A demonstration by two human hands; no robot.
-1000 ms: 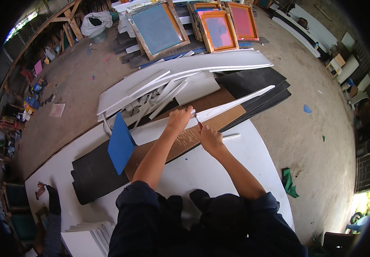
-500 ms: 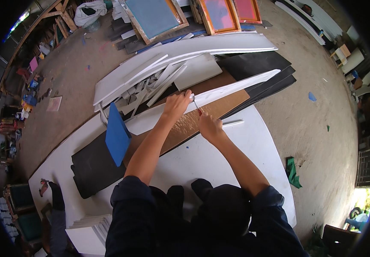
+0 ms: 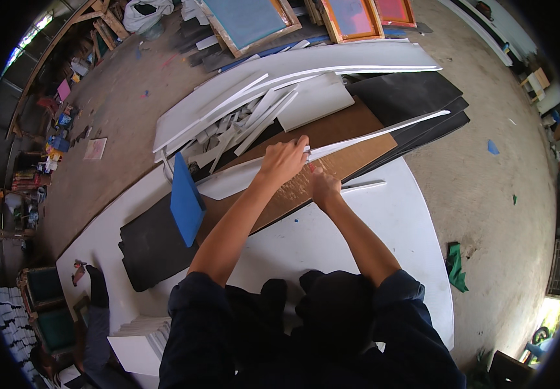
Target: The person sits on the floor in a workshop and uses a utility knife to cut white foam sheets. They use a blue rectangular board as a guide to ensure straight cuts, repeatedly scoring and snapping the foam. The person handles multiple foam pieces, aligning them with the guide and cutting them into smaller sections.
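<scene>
A long white foam-like strip (image 3: pixel 383 133) lies slantwise over a scuffed brown board (image 3: pixel 361 146), its far right part tipped up on edge. My left hand (image 3: pixel 284 161) is closed on the strip near its middle, fingers bent over it. Just right of and nearer than it, my right hand (image 3: pixel 325 188) is closed round a small knife with a red handle (image 3: pixel 312 168). The knife's blade is mostly hidden beside the strip and my left fingers. To the left of my left forearm, a blue board (image 3: pixel 187 201) stands upright on the board and dark sheets.
Black sheets (image 3: pixel 153 243) lie under the brown board on a white panel (image 3: pixel 383 223). Beyond are white offcuts (image 3: pixel 263 120) and a long white sheet (image 3: pixel 306 65). Framed screens (image 3: pixel 254 23) lean farther back. At lower left are stacked white boards (image 3: pixel 134 353) and another person's dark-clothed limb (image 3: pixel 97 311).
The strip has turned from lying fairly flat to partly on edge. My right hand has come closer to my left, and the blade shows less. The whole view has shifted slightly.
</scene>
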